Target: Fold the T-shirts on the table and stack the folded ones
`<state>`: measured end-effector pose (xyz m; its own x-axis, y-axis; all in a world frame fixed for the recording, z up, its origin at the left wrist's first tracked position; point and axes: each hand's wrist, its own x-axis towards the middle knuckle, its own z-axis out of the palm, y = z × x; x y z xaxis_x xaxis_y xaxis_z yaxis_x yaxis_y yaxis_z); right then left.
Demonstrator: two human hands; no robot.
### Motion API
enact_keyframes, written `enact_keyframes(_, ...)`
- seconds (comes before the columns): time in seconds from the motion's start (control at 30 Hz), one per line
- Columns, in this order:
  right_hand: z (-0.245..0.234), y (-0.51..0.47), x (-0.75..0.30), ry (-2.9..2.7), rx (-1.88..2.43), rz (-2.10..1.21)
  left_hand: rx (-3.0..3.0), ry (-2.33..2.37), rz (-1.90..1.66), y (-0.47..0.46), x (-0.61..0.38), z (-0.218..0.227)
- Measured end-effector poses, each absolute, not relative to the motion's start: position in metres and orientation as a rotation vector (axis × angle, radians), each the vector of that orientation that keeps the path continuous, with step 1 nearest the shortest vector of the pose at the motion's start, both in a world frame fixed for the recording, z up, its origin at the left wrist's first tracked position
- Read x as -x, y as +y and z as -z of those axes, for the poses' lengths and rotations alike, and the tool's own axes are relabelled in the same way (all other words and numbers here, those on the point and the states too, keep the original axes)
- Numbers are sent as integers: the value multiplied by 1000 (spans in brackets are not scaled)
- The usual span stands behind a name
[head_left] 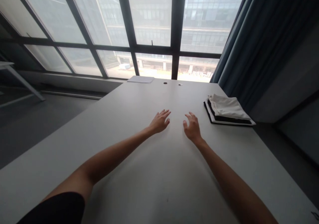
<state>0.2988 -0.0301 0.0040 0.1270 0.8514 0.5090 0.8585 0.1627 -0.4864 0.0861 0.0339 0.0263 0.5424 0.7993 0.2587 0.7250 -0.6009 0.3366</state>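
Observation:
My left hand (160, 121) is stretched out over the middle of the white table (139, 157), fingers apart and nothing in it. To its right, my right hand (192, 126) is also open, its fingers slightly curved and holding nothing. A gap of bare tabletop lies between the two hands. Whether they rest on the surface or hover just above it, I cannot tell. Nearest to my right hand, off to its right, is a stack of folded cloth (228, 109) in white and black layers, with a white piece on top.
White sheets (141, 79) lie at the table's far edge, near two round cable holes (165, 83). Behind stand large framed windows (153, 15). A blue curtain (239, 41) hangs at the right. Another table's white leg (26, 83) shows at the left.

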Motion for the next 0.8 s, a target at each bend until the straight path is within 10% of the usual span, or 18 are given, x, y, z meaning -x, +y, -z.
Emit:
enact_keyframes(0.23, 28, -28, -223, -2061, 1947, -165, -2680, 1345, -229, 11, -66, 27)
enact_keyframes(0.8, 22, -35, -228, -2097, 1917, -196, -2267, 1111, -387, -54, -43, -6)
